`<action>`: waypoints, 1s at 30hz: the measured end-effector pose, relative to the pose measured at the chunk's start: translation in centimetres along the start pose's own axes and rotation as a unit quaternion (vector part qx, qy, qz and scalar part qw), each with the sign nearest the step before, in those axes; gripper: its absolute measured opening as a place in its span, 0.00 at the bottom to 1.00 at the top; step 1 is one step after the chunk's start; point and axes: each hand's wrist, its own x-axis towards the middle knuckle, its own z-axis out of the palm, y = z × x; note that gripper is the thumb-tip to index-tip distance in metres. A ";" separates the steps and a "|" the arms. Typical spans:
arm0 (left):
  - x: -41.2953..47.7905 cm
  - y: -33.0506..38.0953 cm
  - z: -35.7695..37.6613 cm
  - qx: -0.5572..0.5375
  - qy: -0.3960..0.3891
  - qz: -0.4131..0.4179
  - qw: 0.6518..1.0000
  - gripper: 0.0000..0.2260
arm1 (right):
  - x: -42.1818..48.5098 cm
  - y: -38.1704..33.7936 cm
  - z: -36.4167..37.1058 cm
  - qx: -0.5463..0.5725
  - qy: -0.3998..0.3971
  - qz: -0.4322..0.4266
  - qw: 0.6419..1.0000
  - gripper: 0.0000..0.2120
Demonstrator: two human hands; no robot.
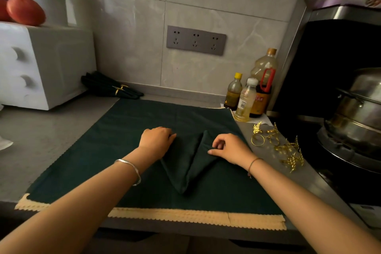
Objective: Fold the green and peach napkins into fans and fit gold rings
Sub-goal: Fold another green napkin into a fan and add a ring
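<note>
Your folded green napkin (185,167) lies as a V in the middle of the spread cloth (123,130). Your left hand (157,138) rests on its left wing, grip released; your right hand (228,147) pinches the right wing in its grip. Gold rings (278,144) lie just off the cloth's right edge.

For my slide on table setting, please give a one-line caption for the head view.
Left hand and right hand on a V-folded green napkin atop spread napkins; gold rings lie to the right.

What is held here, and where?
Right hand pinches the folded green napkin at its right flap's upper edge; left hand rests on the left flap's top, grip unclear.
</note>
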 end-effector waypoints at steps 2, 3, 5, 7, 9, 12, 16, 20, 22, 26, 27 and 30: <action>-0.8 0.3 -0.6 -0.016 -0.018 -0.034 0.999 0.18 | 0.0 0.2 0.1 -0.011 0.021 0.000 1.000 0.12; -1.4 0.5 -0.9 -0.023 -0.027 -0.046 0.998 0.19 | 0.1 0.3 0.1 -0.011 0.026 0.005 1.000 0.14; -2.6 1.3 -1.4 -0.024 -0.044 -0.042 0.998 0.21 | 0.2 0.3 0.1 0.006 0.029 0.021 0.999 0.15; -3.7 2.4 -1.7 -0.066 -0.080 -0.022 0.994 0.21 | 0.4 0.2 0.3 0.031 0.023 0.045 0.998 0.15; -4.6 3.5 -1.5 -0.132 -0.143 -0.016 0.981 0.25 | 0.4 0.0 0.8 0.046 0.015 0.064 0.997 0.14; -5.0 4.7 -0.4 -0.032 -0.127 0.014 0.991 0.35 | 0.3 -0.1 1.8 0.053 0.028 0.070 0.996 0.13; -4.0 4.8 0.7 0.070 0.042 0.136 0.987 0.28 | -0.5 0.0 2.8 0.044 0.086 0.044 0.994 0.10; -2.6 4.3 2.2 0.051 -0.056 0.221 0.972 0.23 | -1.0 0.0 3.4 0.046 0.131 0.011 0.990 0.10; -2.5 4.0 3.2 0.043 -0.078 0.208 0.974 0.23 | -1.1 0.0 3.4 0.053 0.136 0.003 0.989 0.10; -2.5 3.7 4.0 0.025 -0.086 0.188 0.978 0.23 | -1.5 -0.2 3.1 0.077 0.132 -0.022 0.988 0.08; -2.5 3.8 4.0 0.022 -0.085 0.186 0.979 0.23 | -1.7 -0.1 3.0 0.075 0.124 -0.041 0.989 0.08; -2.5 3.9 4.0 0.009 -0.091 0.182 0.979 0.24 | -3.0 0.5 2.2 0.049 0.057 -0.097 0.992 0.13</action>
